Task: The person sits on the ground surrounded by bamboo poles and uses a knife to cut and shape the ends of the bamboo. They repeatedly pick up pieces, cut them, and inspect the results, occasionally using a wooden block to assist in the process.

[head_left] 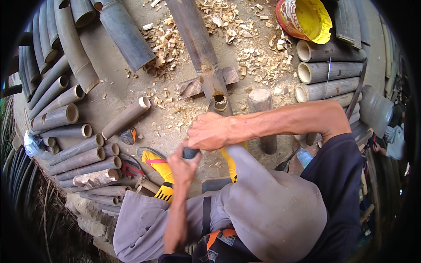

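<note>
A brown bamboo pole runs toward me, with an oval hole cut near its close end. Under it lies a rough wooden block. My right hand is closed round a dark-handled bladed tool; its metal blade shows beside the hole, and most of the handle is covered by fingers. My left hand, slightly blurred, grips the dark butt of that handle. Right of the pole is a thick wooden piece with a pale round end, partly hidden by my right forearm.
Pale shavings litter the ground. Cut bamboo lengths lie stacked left, with more at right. An orange-black tape measure lies near my yellow-socked foot. A torn yellow bucket, plastic bottle and another person's hand are on the right.
</note>
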Motion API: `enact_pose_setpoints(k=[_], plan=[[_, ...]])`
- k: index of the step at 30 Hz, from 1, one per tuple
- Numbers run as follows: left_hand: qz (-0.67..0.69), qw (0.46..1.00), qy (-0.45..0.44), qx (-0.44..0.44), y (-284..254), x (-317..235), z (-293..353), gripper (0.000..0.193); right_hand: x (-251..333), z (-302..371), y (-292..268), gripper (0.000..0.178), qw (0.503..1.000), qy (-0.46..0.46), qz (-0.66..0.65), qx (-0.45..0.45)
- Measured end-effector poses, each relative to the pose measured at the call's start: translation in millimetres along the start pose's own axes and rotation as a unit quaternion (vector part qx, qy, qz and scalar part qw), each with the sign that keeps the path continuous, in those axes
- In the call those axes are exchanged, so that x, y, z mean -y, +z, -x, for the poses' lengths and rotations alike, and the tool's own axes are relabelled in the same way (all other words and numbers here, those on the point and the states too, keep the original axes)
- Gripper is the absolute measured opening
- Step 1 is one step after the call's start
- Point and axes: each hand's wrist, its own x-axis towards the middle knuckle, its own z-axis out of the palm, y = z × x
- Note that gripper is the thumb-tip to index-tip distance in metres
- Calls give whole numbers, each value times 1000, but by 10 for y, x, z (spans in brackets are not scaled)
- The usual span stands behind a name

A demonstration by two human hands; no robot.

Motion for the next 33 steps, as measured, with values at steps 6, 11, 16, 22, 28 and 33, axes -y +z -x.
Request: enact_pose_setpoints(k=[6,11,16,22,28,33], plan=[[-307,932,168,90,-845,-518,-734,26,-28,-37,-159,36,974,108,-79,-185],[-406,875,225,139,-992,-1003,-1057,31,-61,27,-112,55,931,149,-80,-324],[-456,834,268,157,-980,-1294,-1217,25,-56,70,-86,59,889,154,-88,-423],[-561,715,369,194,-757,-1851,-1597,16,-153,126,-54,56,796,199,-171,-546],[-399,841,208,302,-906,-973,-1381,25,-92,133,-41,56,933,199,-46,-295],[-20,953,-97,288,-905,-704,-409,40,424,713,-229,66,848,97,6,-521]])
